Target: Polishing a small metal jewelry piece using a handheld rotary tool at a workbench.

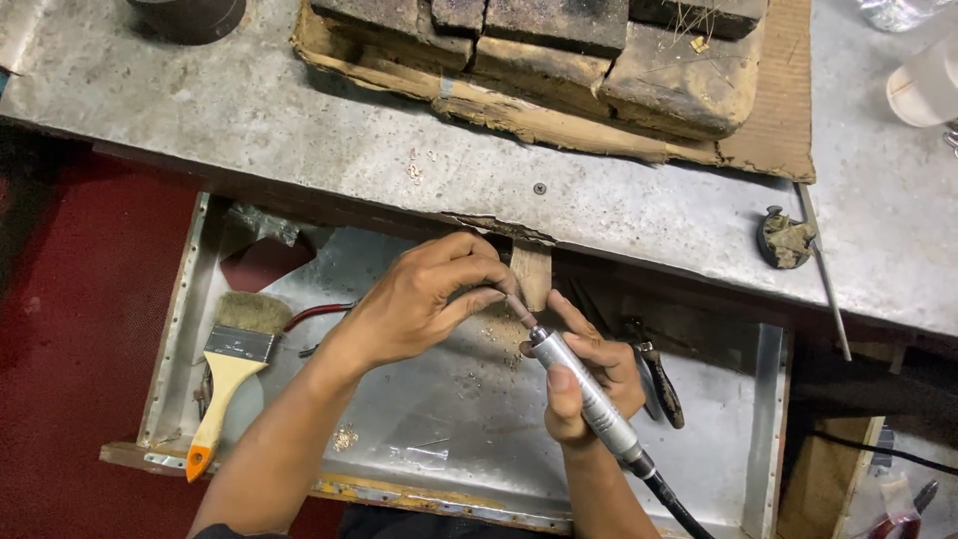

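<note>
two hands point(429, 299), one rotary handpiece point(589, 394), one paintbrush point(232, 374)

Whatever the left hand point(419, 299) pinches is too small to make out, hidden behind its fingertips. The silver rotary handpiece point(589, 394) hides much of the right hand point(589, 374); its black cable point(679, 504) leaves the bottom edge. Beyond the hands, the dark stone blocks point(559, 40) are cut off at the top.
</note>
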